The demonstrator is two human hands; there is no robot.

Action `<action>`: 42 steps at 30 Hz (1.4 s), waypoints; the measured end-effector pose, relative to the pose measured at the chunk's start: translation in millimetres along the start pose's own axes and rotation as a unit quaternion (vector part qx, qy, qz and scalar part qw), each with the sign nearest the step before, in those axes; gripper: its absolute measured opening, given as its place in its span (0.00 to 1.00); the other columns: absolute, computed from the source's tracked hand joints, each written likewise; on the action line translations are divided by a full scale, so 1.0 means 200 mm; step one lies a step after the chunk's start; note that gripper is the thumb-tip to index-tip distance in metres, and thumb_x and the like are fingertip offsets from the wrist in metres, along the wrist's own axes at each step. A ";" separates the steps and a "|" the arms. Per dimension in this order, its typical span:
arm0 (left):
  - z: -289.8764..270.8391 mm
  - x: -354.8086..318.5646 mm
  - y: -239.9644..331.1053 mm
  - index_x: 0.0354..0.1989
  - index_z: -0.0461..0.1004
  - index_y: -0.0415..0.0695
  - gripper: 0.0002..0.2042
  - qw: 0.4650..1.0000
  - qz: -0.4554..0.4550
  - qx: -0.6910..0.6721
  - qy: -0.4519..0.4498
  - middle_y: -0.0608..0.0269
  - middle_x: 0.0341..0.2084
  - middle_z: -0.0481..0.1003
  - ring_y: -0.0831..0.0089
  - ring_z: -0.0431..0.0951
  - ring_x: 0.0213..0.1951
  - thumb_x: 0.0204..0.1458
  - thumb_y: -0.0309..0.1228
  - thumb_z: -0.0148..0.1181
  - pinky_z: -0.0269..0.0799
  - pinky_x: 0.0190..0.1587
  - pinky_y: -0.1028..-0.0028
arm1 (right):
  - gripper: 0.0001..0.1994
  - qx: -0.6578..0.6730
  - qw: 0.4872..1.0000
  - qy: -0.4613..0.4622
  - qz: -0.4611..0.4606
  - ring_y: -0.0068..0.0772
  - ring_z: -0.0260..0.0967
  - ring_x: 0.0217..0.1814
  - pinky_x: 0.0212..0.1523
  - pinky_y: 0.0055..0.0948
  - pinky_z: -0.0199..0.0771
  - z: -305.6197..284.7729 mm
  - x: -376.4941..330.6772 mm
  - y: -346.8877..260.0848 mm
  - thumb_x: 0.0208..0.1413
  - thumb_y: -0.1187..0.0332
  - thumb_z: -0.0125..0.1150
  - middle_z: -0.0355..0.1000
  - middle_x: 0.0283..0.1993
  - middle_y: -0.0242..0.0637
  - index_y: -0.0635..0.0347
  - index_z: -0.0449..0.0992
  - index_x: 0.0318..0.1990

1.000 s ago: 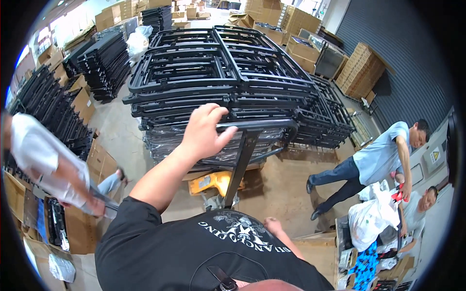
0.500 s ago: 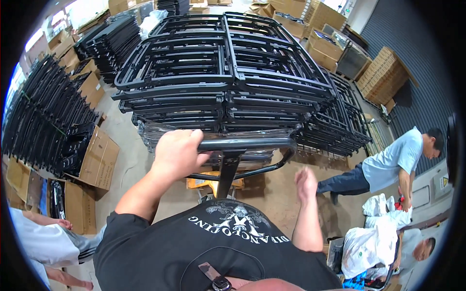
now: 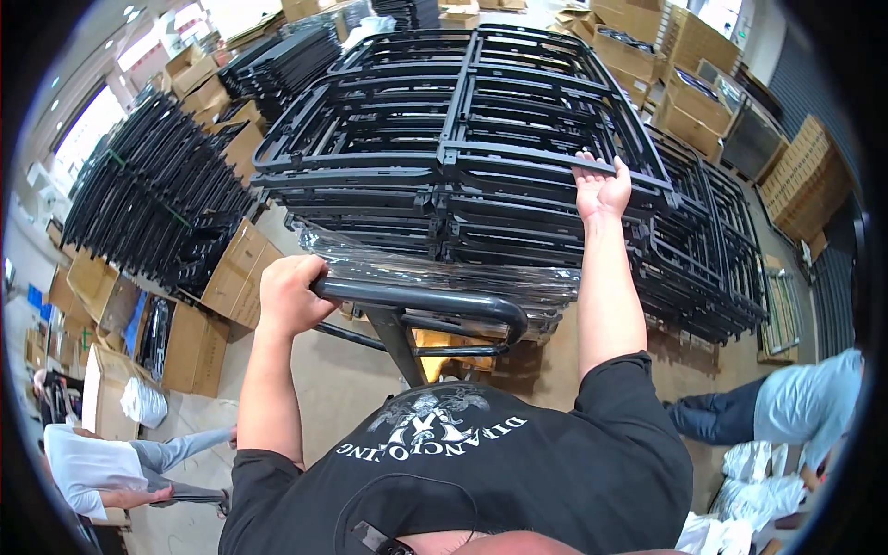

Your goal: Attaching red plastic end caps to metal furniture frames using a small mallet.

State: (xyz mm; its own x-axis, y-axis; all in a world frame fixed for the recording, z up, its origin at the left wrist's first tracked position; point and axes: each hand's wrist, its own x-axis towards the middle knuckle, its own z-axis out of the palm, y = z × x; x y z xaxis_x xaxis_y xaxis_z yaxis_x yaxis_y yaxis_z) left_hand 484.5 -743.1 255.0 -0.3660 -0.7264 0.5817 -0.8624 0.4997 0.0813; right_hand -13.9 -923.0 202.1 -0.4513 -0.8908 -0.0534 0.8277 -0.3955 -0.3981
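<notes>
Handle (image 3: 418, 296) sits clamped in your left grip (image 3: 294, 294), probably for steadiness; your right grip (image 3: 603, 191) (palm up) meets black frames (image 3: 450, 159); whether closed, I cannot tell.

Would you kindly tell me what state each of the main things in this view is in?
Left hand: closed around the black handle
Black handle: gripped near its left end
Right hand: palm up at the frames' near edge, grip unclear
Black frames: stacked flat
Clear film: wrinkled, across the lower near side
Carton at left: open, black parts inside
</notes>
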 end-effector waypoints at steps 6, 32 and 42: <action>-0.01 0.00 0.02 0.22 0.70 0.47 0.17 1.000 -0.026 -0.006 -0.004 0.62 0.20 0.74 0.57 0.78 0.27 0.28 0.35 0.75 0.73 0.31 0.62 | 0.14 0.058 0.997 -0.051 -0.016 0.30 0.56 0.25 0.43 0.48 0.75 0.06 0.17 0.06 0.70 0.64 0.46 0.55 0.22 0.29 0.56 0.62 0.29; -0.03 -0.05 -0.05 0.23 0.71 0.47 0.12 1.000 -0.012 -0.008 -0.027 0.61 0.22 0.75 0.56 0.78 0.30 0.36 0.38 0.69 0.74 0.33 0.61 | 0.16 -0.478 0.806 -0.224 -0.269 0.15 0.55 0.19 0.17 0.21 0.57 1.23 -0.72 -0.58 0.70 0.54 0.53 0.59 0.23 0.24 0.56 0.65 0.35; -0.10 -0.08 -0.10 0.26 0.73 0.44 0.16 0.996 0.011 -0.038 -0.079 0.55 0.26 0.77 0.52 0.80 0.34 0.40 0.41 0.72 0.76 0.39 0.56 | 0.12 -0.467 0.803 -0.104 -0.355 0.13 0.51 0.21 0.17 0.19 0.49 0.74 -1.85 -0.95 0.73 0.58 0.50 0.55 0.24 0.22 0.53 0.66 0.37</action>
State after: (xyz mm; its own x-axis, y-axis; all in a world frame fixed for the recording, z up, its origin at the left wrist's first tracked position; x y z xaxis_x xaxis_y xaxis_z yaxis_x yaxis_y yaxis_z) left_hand 513.9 -731.7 260.4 -0.4406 -0.7773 0.4491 -0.8268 0.5462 0.1341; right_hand 45.6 -552.7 433.0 -0.5528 -0.5722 0.6058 -0.2690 -0.5655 -0.7796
